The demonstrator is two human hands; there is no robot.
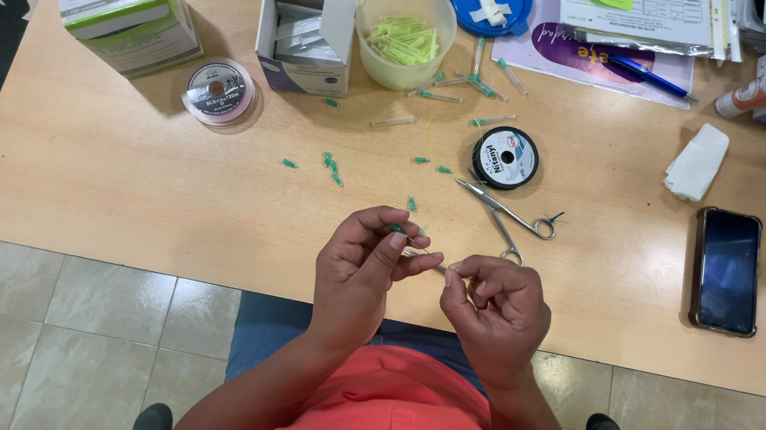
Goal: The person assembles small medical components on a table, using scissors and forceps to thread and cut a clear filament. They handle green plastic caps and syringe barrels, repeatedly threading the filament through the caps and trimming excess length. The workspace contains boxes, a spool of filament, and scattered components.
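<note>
Now | left hand (360, 265) pinches green-capped needle (398, 230) | right hand (495, 305) pinches its thin end, just below the scissors (509, 218) | loose caps (332, 167) left of scissors, tub (405, 33) of needles above: judged early, many left.

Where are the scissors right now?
The scissors lie on the table just beyond the right hand, below the black spool.
</note>
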